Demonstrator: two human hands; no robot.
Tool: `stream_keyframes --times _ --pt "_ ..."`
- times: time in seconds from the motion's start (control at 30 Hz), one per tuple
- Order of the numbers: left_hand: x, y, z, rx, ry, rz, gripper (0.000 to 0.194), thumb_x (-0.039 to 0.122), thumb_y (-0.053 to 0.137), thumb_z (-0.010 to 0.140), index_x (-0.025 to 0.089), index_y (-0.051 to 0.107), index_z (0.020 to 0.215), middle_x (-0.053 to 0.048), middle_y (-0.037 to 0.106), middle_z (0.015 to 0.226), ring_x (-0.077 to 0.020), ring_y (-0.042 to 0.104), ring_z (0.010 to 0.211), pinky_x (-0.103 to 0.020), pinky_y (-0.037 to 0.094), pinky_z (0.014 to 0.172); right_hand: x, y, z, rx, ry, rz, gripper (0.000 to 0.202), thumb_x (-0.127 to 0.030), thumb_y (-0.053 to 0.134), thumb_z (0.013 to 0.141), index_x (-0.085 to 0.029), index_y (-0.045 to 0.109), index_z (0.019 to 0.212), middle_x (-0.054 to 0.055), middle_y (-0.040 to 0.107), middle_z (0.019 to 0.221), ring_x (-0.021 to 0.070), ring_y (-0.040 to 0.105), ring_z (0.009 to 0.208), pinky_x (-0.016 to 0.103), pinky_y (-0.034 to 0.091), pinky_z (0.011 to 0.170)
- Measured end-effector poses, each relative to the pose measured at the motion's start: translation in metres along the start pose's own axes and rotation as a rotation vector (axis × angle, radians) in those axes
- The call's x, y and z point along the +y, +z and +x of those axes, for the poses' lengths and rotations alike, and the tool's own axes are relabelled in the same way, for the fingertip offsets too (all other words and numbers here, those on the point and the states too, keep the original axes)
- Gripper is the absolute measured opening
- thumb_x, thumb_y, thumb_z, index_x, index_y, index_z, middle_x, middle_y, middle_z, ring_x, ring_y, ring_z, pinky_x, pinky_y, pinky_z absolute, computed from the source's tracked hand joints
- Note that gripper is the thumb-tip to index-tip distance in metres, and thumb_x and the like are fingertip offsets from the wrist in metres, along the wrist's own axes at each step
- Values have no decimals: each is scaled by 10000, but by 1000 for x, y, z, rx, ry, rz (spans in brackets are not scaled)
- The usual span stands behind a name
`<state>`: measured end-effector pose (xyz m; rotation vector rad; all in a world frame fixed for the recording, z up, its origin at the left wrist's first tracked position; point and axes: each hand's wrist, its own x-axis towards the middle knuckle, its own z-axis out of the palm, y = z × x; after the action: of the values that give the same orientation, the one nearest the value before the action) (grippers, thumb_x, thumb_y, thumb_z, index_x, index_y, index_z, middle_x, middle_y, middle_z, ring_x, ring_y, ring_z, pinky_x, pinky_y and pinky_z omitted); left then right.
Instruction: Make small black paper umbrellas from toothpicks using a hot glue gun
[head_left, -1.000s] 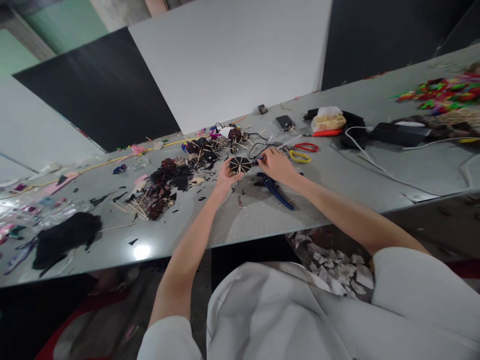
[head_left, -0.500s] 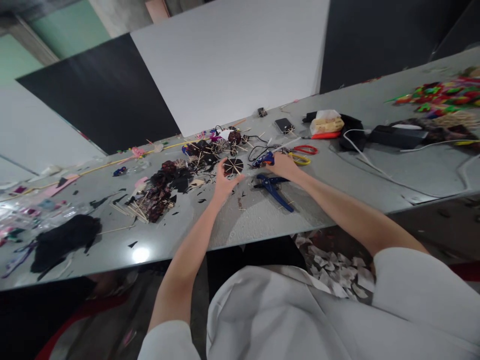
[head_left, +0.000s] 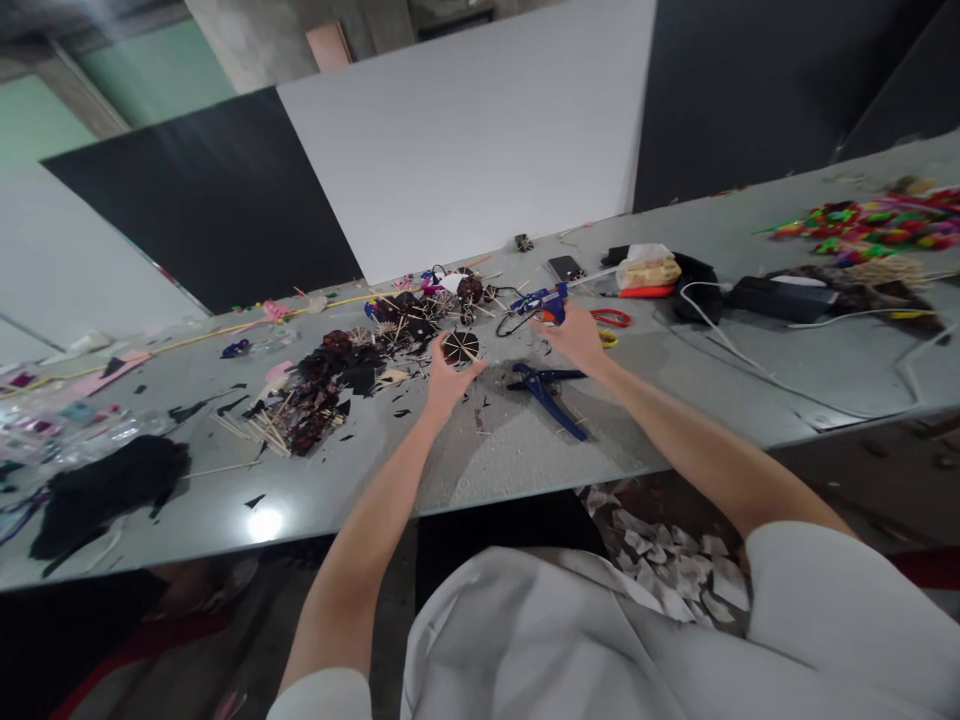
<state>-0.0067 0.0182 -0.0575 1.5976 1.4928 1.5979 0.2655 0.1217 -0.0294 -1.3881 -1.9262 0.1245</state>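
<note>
Between the thumb and fingers of my left hand is a round dark disc with pale sticks spread across it like spokes. My right hand is wrapped round the handle of a blue glue gun, whose nozzle points left over the table. Just below it, a dark blue plier-like tool lies on the grey table. Dark scraps and stick pieces spread to the left of the disc.
Sticks and dark crumpled material lie on the left. Red-handled scissors, a phone and a white cable are to the right. Colourful pieces sit at far right, a black cloth at far left.
My right hand has closed round the glue gun's handle and raised the gun off the table. My left hand still holds the disc, and the view has shifted slightly.
</note>
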Motion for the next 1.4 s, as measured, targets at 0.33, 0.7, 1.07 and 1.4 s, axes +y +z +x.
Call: stream_keyframes --times 0.33,0.7,1.07,1.4 --pt "6 -3 -1 -27 0 -2 1006 581 914 696 293 402 1513 -185 438 1576 -380 448 1472 -531 399 1200 -10 7 -6 -19 -42 57 477 -578 504 981 -155 608 1175 167 741 961 344 694 887 420 512 811" --pt "9 -2 -2 -26 97 22 988 555 934 677 306 436 1492 -152 430 1595 -383 411 1507 -554 371 1225 -30 18 -24 -142 -189 33 314 -437 522 976 -169 613 1113 157 756 928 304 691 815 352 477 726" --pt "12 -1 -4 -77 144 42 1055 670 901 662 324 399 1523 -154 410 1619 -399 387 1512 -551 350 1208 -33 20 -26 -186 -243 -6 356 -425 463 1000 -162 594 1201 166 753 1010 312 692 848 374 478 762" --pt "16 -3 -5 -104 132 30 1063 681 892 668 321 394 1535 -160 384 1641 -410 359 1528 -570 316 1233 -30 23 -26 -210 -242 -4 429 -443 441 1013 -132 571 1278 168 752 980 305 678 823 359 463 731"
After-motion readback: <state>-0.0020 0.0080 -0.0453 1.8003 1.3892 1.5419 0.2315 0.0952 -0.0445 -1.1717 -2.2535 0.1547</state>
